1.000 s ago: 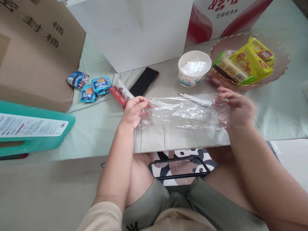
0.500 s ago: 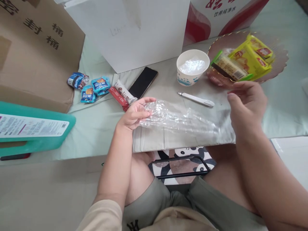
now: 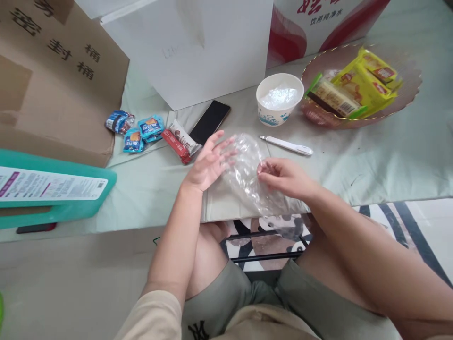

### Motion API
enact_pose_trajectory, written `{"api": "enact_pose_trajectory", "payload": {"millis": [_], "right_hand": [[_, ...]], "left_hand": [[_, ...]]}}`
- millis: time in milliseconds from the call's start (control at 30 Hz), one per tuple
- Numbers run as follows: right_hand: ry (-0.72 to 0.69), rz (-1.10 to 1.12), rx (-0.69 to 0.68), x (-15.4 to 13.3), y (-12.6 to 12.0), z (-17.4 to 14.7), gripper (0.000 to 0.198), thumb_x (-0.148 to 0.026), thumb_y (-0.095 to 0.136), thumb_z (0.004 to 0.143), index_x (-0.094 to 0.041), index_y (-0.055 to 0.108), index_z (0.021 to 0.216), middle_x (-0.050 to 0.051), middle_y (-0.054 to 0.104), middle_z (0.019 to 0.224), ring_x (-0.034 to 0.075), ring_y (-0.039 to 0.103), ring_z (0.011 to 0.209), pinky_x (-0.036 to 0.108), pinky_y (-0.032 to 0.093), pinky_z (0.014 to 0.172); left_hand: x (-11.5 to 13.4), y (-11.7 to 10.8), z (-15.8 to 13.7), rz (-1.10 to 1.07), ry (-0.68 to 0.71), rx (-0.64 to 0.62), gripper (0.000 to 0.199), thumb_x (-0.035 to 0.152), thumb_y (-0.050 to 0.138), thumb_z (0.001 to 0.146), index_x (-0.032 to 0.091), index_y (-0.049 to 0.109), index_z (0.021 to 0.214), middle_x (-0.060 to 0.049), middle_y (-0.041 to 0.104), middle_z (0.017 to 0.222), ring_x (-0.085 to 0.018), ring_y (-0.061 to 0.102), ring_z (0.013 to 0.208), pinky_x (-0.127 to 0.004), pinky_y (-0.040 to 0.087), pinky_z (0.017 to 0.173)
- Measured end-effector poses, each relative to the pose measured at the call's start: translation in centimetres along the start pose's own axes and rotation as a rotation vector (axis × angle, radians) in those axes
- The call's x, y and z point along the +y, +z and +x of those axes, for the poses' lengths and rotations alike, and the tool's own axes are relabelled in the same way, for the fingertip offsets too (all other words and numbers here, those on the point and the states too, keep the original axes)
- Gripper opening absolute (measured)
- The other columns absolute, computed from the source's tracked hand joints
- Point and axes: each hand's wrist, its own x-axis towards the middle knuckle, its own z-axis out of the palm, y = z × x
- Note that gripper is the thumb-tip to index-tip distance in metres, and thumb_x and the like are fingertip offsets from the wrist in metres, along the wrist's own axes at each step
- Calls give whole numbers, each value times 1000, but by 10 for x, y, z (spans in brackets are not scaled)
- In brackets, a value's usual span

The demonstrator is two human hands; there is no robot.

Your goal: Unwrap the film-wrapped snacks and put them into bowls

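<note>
One piece of clear plastic film (image 3: 242,177) hangs crumpled between the two hands, above the front edge of the worktop (image 3: 347,165), its lower end drooping past that edge over the lap. Whether it is a flat sheet or a bag cannot be told. The right hand (image 3: 286,178) pinches it between thumb and curled fingers; the left hand (image 3: 207,165) is opened out, fingers spread at the film's other side, and whether the fingertips bear on it is unclear.

Film this limp probably handles best with a firm pinch on one side and light, flat fingers on the other, so folds can be smoothed without tearing. Gathering up the drooping end would keep it from snagging on the worktop's edge. Small, slow movements should suit it, since it looks light enough to float or cling to skin.

Just behind the film, a slim white tool (image 3: 286,145) lies flat, easily brushed by a knuckle. Near the left fingers are a dark phone (image 3: 211,122) and a red-wrapped bar (image 3: 176,146). Farther back stands a paper cup (image 3: 273,116) with crumpled clear plastic (image 3: 281,98) inside, beside a scalloped bowl (image 3: 410,92) holding yellow packets (image 3: 364,87).
</note>
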Motion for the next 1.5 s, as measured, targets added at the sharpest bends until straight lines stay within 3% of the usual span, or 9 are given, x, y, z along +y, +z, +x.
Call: {"api": "enact_pose_trajectory", "payload": {"millis": [100, 200, 467, 667, 767, 867, 1100, 1367, 1500], "right_hand": [[-38, 195, 200, -1, 2, 5, 20, -38, 65, 82, -23, 52, 86, -1, 65, 72, 13, 60, 54, 28, 47, 53], [-43, 230, 280, -1, 3, 8, 24, -40, 65, 82, -24, 49, 88, -2, 64, 68, 14, 62, 54, 28, 48, 52], [-42, -4, 461, -2, -1, 4, 14, -36, 58, 87, -24, 56, 92, -5, 59, 52, 14, 56, 46, 28, 44, 52], [-165, -28, 410, 2, 0, 1, 22, -31, 61, 86, -25, 64, 107, -1, 67, 77, 13, 57, 55, 30, 46, 54], [-275, -77, 457, 6, 0, 2, 11, -25, 62, 82, -25, 70, 89, 6, 69, 106, 19, 66, 82, 31, 48, 57], [-352, 2, 468, 8, -2, 3, 9, -23, 64, 79, -25, 69, 71, 7, 65, 116, 26, 63, 110, 33, 51, 64], [-363, 114, 494, 6, -9, -2, 12, -23, 65, 75, -26, 69, 64, 6, 63, 114, 28, 58, 118, 50, 48, 98], [-190, 220, 448, 17, -9, 4, 47, -61, 54, 86, -32, 62, 123, 5, 57, 138, 23, 64, 100, 38, 56, 80], [-71, 300, 371, 13, -6, 4, 80, -48, 79, 73, -33, 41, 142, 6, 65, 121, 18, 64, 82, 34, 54, 71]], "left_hand": [[-13, 15, 6, -113, -94, -32, 68, 68, 74, 70, 22, 67, 120, -12, 66, 136, -28, 66, 120, -38, 56, 94], [-27, 35, 9, -2, -212, -134, 69, 61, 84, 63, 18, 68, 114, -15, 74, 119, -29, 73, 105, -36, 58, 83], [-25, 37, 9, 317, -72, 180, 37, 45, 82, 70, 18, 62, 87, 5, 65, 57, -6, 50, 36, -18, 33, 35], [-21, 33, 0, 263, -141, 9, 50, 50, 78, 74, 22, 59, 112, 1, 72, 64, -15, 66, 47, -21, 46, 43], [-20, 34, -3, 251, -163, -44, 46, 45, 73, 78, 26, 56, 117, 2, 74, 67, -16, 68, 48, -20, 43, 41], [-19, 33, -2, 219, -181, -54, 31, 42, 72, 78, 24, 58, 98, 2, 72, 65, -16, 67, 47, -21, 43, 41], [-19, 26, 8, 119, -103, 64, 28, 44, 67, 76, 17, 64, 72, -3, 69, 72, -13, 64, 58, -25, 52, 54], [-23, 27, 9, 264, 79, 143, 35, 19, 79, 65, 21, 64, 97, -2, 68, 101, -10, 65, 73, -20, 49, 58], [-21, 28, 4, 278, 136, 112, 51, 14, 77, 64, 26, 60, 110, -2, 67, 105, -14, 68, 82, -20, 48, 58]]}}
